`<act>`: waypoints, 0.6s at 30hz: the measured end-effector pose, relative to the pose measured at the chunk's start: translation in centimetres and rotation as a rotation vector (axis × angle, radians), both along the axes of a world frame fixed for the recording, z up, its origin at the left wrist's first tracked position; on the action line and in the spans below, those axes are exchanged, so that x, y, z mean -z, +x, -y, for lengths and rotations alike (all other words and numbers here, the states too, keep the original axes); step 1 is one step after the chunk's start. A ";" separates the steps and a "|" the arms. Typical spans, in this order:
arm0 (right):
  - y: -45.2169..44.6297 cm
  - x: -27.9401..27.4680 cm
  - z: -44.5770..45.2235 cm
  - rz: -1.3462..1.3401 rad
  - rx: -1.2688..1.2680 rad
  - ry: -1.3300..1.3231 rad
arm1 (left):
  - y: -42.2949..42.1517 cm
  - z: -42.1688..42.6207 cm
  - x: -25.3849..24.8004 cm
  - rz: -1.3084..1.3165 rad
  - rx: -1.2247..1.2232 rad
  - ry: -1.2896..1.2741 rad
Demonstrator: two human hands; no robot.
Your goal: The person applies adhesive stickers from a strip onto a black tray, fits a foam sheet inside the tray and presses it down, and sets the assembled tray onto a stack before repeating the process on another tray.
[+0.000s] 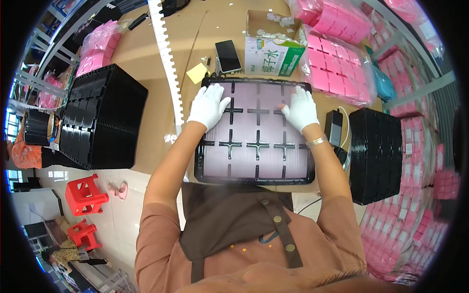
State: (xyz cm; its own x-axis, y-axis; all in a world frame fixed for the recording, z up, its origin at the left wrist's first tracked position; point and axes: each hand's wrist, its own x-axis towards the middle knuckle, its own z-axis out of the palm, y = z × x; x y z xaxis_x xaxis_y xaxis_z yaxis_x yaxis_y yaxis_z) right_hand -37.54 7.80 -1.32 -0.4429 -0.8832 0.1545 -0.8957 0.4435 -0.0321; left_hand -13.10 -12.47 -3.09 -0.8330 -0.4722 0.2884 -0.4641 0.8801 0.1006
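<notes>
A black tray [256, 181] with cross-shaped dividers lies flat in front of me, and pale pinkish material shows between its dividers. My left hand [210, 106], in a white glove, rests on the tray's upper left part with its fingers spread toward the rim. On the upper right part lies my right hand [299, 111], also gloved in white, fingers extended and thumb apart. Neither hand is closed around anything. Just beyond the tray are a dark phone [228, 56], a yellow paper note [197, 73] and an open carton [271, 56] with white scraps inside.
Tall stacks of black trays stand at left [105, 117] and right [375, 156]. Pink packages in clear plastic [337, 68] lie beyond the right hand. A power bank [334, 128] with a white cable sits beside the right forearm. Red stools [86, 195] and people are at lower left.
</notes>
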 end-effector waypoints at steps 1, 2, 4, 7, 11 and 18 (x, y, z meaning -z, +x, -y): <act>-0.4 0.4 -0.2 -0.048 -0.041 -0.008 | 0.0 -0.4 -0.6 0.071 -0.028 0.086; -0.6 0.6 -1.5 0.085 -0.044 -0.023 | 0.7 -1.0 -0.9 0.066 0.014 0.097; 0.1 -1.5 -4.3 0.348 -0.050 -0.053 | 2.9 -2.5 -1.4 0.049 0.093 0.119; 3.4 -2.5 -11.5 0.280 -0.271 -0.159 | 8.7 -6.2 -3.3 0.179 0.352 0.252; 7.1 -1.5 -17.8 0.430 -0.520 -0.098 | 13.8 -9.2 -5.6 0.352 0.630 0.252; 6.7 -3.2 -18.5 0.402 -0.427 -0.080 | 15.5 -8.9 -5.4 0.295 0.659 0.315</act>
